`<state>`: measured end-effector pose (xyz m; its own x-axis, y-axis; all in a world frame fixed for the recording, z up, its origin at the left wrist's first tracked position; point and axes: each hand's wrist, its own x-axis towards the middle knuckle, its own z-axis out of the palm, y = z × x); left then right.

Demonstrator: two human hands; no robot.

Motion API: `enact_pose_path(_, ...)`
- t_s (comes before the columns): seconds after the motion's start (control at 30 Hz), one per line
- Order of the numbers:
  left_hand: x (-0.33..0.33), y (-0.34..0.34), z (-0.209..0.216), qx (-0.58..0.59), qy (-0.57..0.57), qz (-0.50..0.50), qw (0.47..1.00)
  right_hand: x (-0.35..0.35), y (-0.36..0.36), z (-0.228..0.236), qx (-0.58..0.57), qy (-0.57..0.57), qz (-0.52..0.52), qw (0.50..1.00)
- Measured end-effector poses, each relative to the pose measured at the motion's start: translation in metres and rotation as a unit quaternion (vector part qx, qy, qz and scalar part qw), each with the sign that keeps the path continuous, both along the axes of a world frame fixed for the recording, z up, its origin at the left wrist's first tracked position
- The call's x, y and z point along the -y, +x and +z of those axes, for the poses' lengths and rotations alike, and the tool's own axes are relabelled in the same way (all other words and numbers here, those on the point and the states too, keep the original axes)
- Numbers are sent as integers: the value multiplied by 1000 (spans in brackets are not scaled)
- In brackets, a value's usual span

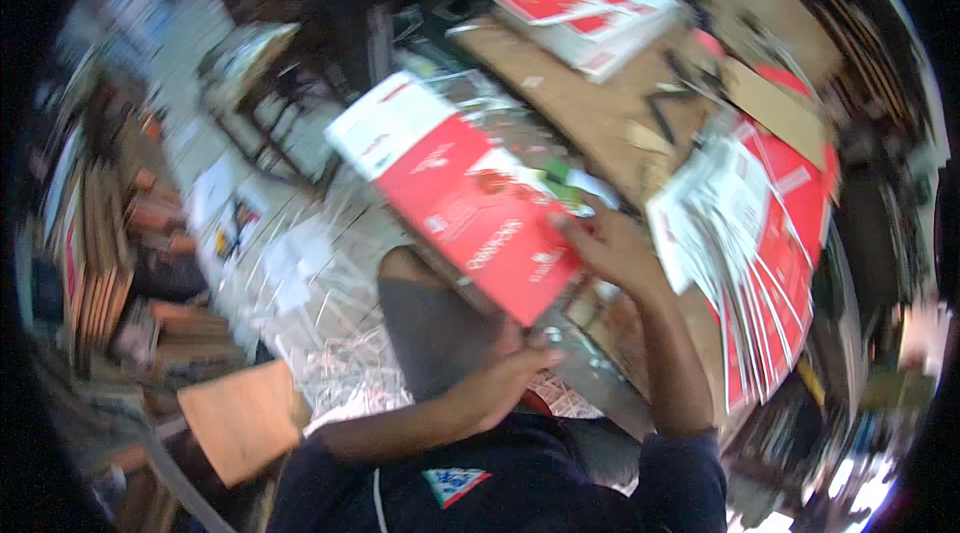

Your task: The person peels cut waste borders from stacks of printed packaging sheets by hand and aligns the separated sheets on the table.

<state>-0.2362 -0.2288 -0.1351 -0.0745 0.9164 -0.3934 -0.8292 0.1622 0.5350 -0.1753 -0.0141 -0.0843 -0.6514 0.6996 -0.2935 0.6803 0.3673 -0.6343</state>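
Observation:
A red and white printed cardboard sheet [455, 198] slants over the edge of the work surface, in front of my body. My right hand [605, 243] grips its right edge, fingers closed on it. Just below the sheet's near corner is my left hand [510, 368], its visible fingers apart and stretched out; blur hides whether it touches the corner. To the right, a fanned stack of similar red and white sheets [765, 273] leans over the work surface. More printed sheets [590, 8] are piled at the far side.
The brown board work surface [560, 83] carries dark tools [665, 108] and a tan cardboard strip [775, 113]. White paper offcuts [350, 368] litter the tiled floor. A stool [265, 103] stands far left; stacked boards [100, 253] line the left side. An orange-tan board [240, 420] lies lower left.

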Motion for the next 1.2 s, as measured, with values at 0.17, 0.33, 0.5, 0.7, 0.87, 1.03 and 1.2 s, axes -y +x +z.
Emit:
enact_pose_path(0.17,37,-5,-15,56,-56,-167,983,4,54,-8,-165,21,-35,986)
enact_pose_path(0.33,21,3,11,9,138,-383,914,13,152,1,-246,-47,-112,962)
enact_pose_path(0.5,-12,14,28,-120,177,-401,891,35,251,20,-342,46,-213,914)
enact_pose_path(0.7,-30,51,13,-306,155,-307,887,102,359,108,-501,280,-371,730)
enact_pose_path(0.87,-49,68,-6,-396,181,-201,877,135,400,51,-503,299,-441,681)
enact_pose_path(1.03,-60,61,1,-486,195,-142,840,133,397,-4,-507,240,-461,688)
enact_pose_path(1.2,-110,45,33,-606,164,-103,772,136,396,-6,-499,241,-456,697)
